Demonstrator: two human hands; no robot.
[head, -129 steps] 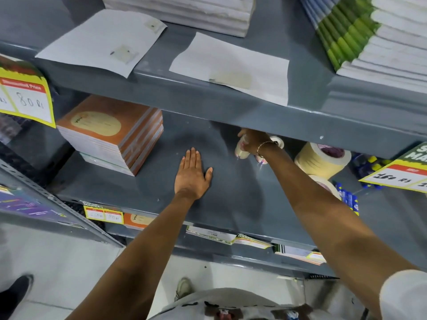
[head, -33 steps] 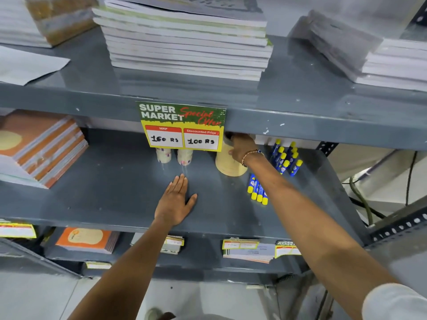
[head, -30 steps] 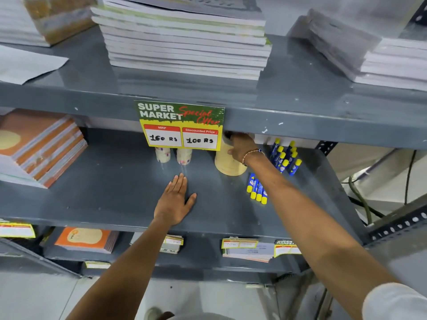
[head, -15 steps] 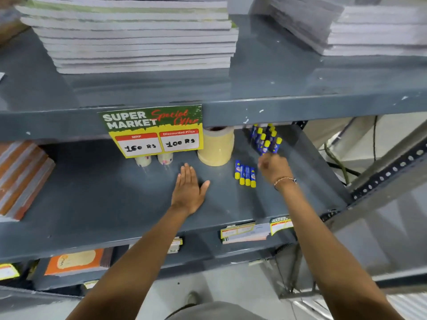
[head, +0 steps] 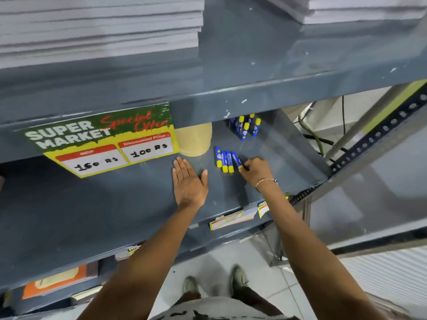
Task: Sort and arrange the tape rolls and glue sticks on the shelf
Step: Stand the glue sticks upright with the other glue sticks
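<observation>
Several blue glue sticks with yellow caps [head: 224, 159] lie side by side on the grey middle shelf [head: 115, 209]. My right hand [head: 255, 168] is curled at their right end, fingertips pinching the yellow cap of the rightmost glue stick [head: 236, 160]. More glue sticks [head: 246, 127] stand upright at the back right. A beige tape roll stack [head: 195, 140] stands behind my left hand [head: 188, 181], which lies flat and open on the shelf. The small tape rolls are hidden behind the price sign.
A green and yellow price sign [head: 104, 140] hangs from the upper shelf edge [head: 277, 93]. Stacks of paper [head: 97, 26] sit on the upper shelf. A perforated metal upright [head: 374, 137] bounds the right side. Notebooks [head: 53, 282] lie on the shelf below.
My right hand left the beige tape roll, swung right and came down onto the lying glue sticks. The left hand stayed flat. The view tilted and moved closer.
</observation>
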